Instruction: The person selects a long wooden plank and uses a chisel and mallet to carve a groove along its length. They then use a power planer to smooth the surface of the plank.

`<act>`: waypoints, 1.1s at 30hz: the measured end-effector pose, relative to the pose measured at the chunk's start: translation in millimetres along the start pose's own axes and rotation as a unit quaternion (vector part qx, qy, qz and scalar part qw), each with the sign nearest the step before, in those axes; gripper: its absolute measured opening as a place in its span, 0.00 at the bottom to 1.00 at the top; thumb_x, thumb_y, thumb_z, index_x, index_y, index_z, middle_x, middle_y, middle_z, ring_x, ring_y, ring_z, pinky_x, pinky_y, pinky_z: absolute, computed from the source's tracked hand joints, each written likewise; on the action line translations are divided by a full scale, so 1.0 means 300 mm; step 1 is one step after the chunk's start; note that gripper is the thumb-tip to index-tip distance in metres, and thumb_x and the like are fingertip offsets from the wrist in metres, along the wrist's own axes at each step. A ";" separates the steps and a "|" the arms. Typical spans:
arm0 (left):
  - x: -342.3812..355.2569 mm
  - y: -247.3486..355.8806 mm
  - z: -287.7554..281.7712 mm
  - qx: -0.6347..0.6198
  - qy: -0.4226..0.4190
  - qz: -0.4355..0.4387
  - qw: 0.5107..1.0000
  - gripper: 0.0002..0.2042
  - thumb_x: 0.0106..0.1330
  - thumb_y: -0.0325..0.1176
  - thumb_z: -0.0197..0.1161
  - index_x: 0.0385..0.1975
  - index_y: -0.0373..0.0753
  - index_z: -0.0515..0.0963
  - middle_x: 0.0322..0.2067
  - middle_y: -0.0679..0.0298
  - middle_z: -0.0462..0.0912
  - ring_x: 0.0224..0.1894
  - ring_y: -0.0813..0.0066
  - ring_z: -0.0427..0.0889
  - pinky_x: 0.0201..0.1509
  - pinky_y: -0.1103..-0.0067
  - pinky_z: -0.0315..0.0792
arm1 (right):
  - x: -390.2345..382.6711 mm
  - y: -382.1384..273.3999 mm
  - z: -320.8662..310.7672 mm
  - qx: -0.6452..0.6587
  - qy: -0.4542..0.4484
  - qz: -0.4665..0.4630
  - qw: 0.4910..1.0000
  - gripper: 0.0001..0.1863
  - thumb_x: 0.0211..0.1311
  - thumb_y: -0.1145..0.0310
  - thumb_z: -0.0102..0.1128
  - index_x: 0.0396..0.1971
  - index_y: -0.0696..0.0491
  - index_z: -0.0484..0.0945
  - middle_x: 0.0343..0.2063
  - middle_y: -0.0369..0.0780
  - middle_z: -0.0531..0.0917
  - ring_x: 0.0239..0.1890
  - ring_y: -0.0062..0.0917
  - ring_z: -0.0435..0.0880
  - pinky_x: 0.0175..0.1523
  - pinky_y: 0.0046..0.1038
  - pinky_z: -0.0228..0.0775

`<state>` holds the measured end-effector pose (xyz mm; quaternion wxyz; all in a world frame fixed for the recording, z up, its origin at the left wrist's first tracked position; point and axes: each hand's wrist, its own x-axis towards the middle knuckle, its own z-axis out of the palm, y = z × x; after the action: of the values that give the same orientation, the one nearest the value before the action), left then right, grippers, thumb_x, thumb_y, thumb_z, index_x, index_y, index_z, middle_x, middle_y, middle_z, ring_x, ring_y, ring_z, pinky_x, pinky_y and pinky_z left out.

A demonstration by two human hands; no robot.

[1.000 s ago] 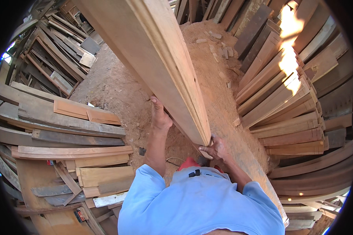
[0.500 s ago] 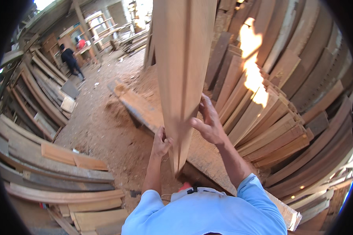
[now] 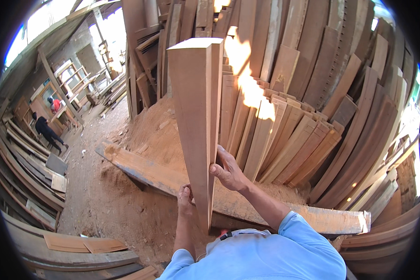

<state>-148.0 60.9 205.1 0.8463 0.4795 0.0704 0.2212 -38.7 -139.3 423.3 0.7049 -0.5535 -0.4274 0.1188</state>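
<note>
A long, thick wooden plank (image 3: 191,112) stands nearly upright before me, its pale cut top end in view and a groove-like step down its right side. Low on its left edge, my left hand (image 3: 185,200) is closed round the wood, some fingers hidden behind it. Higher up on the opposite side, my right hand (image 3: 228,172) grips the edge, thumb at the front and the other fingers partly out of sight. Behind the plank's lower part, a long wooden beam (image 3: 149,170) lies low across the sawdust.
Many boards (image 3: 308,140) lean in rows at the right and back, with bright sunlight on some. Stacked planks (image 3: 79,256) line the left. Sawdust (image 3: 144,135) heaps behind the beam. A person in dark clothes (image 3: 46,130) and one in red (image 3: 56,106) are far left.
My view has turned rightward. The plank's top end, formerly beyond the upper edge, now shows. My right hand's fingers, spread before, have closed against the plank's side; my left hand stays low on it.
</note>
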 end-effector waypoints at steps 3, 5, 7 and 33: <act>0.022 -0.159 -0.141 0.034 -0.006 -0.063 0.997 0.25 0.72 0.55 0.60 0.55 0.38 0.75 0.45 0.65 0.84 0.44 0.77 0.82 0.50 0.77 0.75 | -0.018 -0.016 -0.005 -0.007 0.006 0.002 1.000 0.57 0.58 0.26 0.60 0.67 0.64 0.62 0.60 0.51 0.70 0.68 0.39 0.66 0.72 0.41 0.56; 0.021 -0.237 -0.206 0.061 -0.021 -0.115 0.991 0.26 0.73 0.57 0.58 0.56 0.39 0.76 0.47 0.64 0.84 0.46 0.76 0.82 0.52 0.75 0.75 | -0.029 -0.019 0.003 -0.002 0.021 -0.017 1.000 0.57 0.58 0.26 0.59 0.67 0.64 0.62 0.59 0.52 0.71 0.67 0.39 0.67 0.71 0.41 0.57; -0.007 -0.293 -0.211 0.076 -0.049 -0.181 0.979 0.27 0.73 0.57 0.57 0.56 0.39 0.76 0.47 0.63 0.84 0.46 0.75 0.82 0.53 0.75 0.75 | -0.053 -0.026 -0.021 0.006 0.016 0.017 1.000 0.57 0.56 0.27 0.63 0.67 0.64 0.63 0.57 0.52 0.72 0.67 0.39 0.67 0.71 0.41 0.58; -0.086 -0.536 -0.047 0.250 -0.282 -0.609 0.698 0.29 0.74 0.60 0.52 0.58 0.40 0.77 0.51 0.61 0.83 0.49 0.71 0.82 0.56 0.71 0.74 | -0.567 -0.325 -0.420 -0.114 0.354 -0.114 0.921 0.63 0.40 0.26 0.74 0.63 0.64 0.62 0.53 0.46 0.74 0.60 0.33 0.72 0.63 0.36 0.66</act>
<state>-126.4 -10.6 59.7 0.6251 0.5660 0.1580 -0.5137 -79.3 -368.8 426.2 0.7512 -0.5836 -0.2210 -0.2151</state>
